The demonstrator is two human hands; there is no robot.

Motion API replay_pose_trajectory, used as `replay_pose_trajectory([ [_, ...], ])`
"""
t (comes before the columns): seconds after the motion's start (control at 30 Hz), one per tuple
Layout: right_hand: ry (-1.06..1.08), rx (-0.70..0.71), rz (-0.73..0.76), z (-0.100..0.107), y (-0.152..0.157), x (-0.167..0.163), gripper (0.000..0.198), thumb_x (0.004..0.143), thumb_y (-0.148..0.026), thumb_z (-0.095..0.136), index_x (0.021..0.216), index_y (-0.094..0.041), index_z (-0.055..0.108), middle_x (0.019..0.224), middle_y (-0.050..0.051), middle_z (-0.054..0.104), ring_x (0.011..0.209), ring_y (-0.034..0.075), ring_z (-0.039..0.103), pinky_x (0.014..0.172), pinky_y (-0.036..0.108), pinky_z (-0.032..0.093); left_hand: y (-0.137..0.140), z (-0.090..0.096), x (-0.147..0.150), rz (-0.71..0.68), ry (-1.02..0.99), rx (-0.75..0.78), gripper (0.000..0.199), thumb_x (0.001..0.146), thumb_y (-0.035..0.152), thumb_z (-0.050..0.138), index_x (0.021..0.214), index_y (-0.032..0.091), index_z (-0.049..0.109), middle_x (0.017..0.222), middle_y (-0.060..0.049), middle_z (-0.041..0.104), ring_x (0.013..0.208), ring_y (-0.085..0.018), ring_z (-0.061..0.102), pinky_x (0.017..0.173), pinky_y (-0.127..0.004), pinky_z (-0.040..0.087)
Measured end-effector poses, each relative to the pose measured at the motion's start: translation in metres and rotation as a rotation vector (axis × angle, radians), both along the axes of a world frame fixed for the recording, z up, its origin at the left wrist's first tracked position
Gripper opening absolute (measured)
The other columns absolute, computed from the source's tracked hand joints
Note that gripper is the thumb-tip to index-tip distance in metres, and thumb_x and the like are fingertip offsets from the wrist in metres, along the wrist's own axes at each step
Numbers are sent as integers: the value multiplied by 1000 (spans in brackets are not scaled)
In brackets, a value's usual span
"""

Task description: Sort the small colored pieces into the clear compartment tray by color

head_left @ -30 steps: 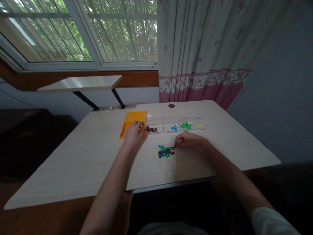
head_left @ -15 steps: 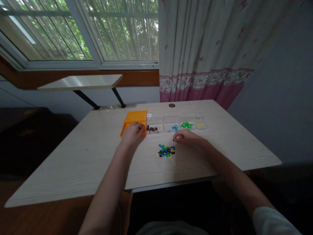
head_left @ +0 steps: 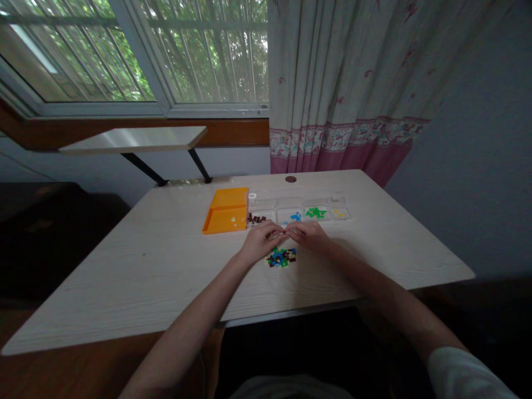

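Note:
My left hand point(head_left: 261, 241) and my right hand point(head_left: 311, 235) meet fingertip to fingertip above the table, both closed in a pinch. A tiny dark piece point(head_left: 285, 231) shows where the fingers touch; whatever else the left fingers hold is too small to make out. Just below the hands lies a pile of small plastic pieces point(head_left: 281, 257) in blue, green, brown and cream. Behind them stands a clear compartment box point(head_left: 276, 216) with brown pieces point(head_left: 256, 218), blue pieces point(head_left: 295, 216), green pieces point(head_left: 315, 212) and yellow pieces point(head_left: 339, 213) in separate compartments.
An open orange case point(head_left: 226, 209), with a few whitish bits inside, adjoins the clear box on its left. A raised shelf point(head_left: 137, 139) on black legs stands at the table's back left. The pale wooden table point(head_left: 166, 277) has a round brown grommet point(head_left: 291, 179) near its back edge.
My left hand has come right and toward me from the orange case. My right hand has shifted slightly left, and the fingertips of both now meet above the pile.

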State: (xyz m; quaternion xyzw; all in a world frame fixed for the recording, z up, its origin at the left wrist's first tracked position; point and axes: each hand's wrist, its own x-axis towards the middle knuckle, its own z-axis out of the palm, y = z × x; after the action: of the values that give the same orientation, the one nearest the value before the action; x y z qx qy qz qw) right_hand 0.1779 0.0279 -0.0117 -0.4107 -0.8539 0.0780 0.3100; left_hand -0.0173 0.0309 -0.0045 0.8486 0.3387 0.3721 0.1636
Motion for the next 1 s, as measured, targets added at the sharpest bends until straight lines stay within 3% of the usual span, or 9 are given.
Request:
replay_pose_trajectory([
  [0.3,-47,20,-74,-1,-1,-3,27,84,-38,46,88,-20,65,48,-3,48,48,9,43,56,19,32,0,0,-1,14,-12,21,15,78,29,56,86,17,63,72,-2,57,66,-11,51,61,-22,41],
  [0.4,-120,-116,-100,4,2,1,24,82,-38,50,91,-21,64,51,-4,49,48,8,43,53,19,29,2,-1,-2,46,-35,22,15,79,29,56,85,17,63,73,-2,57,64,-11,50,59,-22,40],
  [0.57,-323,-378,48,18,7,21,18,77,-35,55,80,-20,65,56,-2,52,52,9,43,52,20,25,2,2,-4,165,-134,62,18,79,32,56,86,17,63,71,-3,56,59,-10,46,55,-22,38],
  [0.67,-294,-463,109,20,8,30,15,73,-20,55,86,-19,64,55,-4,48,51,8,41,52,19,26,0,5,-5,198,-161,80,20,79,34,56,87,17,64,67,-2,55,59,-11,47,55,-22,37],
  [0.77,-226,-551,211,17,8,32,31,66,-9,53,94,-19,61,56,-6,43,50,7,39,50,18,26,-1,7,-6,205,-182,69,20,80,34,56,86,17,64,68,-3,55,59,-11,47,56,-23,38],
  [0.9,-168,-631,291,14,8,28,35,66,-7,51,96,-20,63,55,-7,42,49,6,37,49,17,26,-1,7,-6,223,-194,57,19,79,34,56,85,18,64,69,-2,56,60,-11,48,57,-23,39],
  [1.0,-181,-664,303,14,6,25,34,66,-8,51,94,-21,66,56,-6,49,51,6,40,50,17,28,6,1,-9,329,-197,26,20,78,35,55,84,17,64,69,-2,57,63,-12,50,60,-23,39],
])
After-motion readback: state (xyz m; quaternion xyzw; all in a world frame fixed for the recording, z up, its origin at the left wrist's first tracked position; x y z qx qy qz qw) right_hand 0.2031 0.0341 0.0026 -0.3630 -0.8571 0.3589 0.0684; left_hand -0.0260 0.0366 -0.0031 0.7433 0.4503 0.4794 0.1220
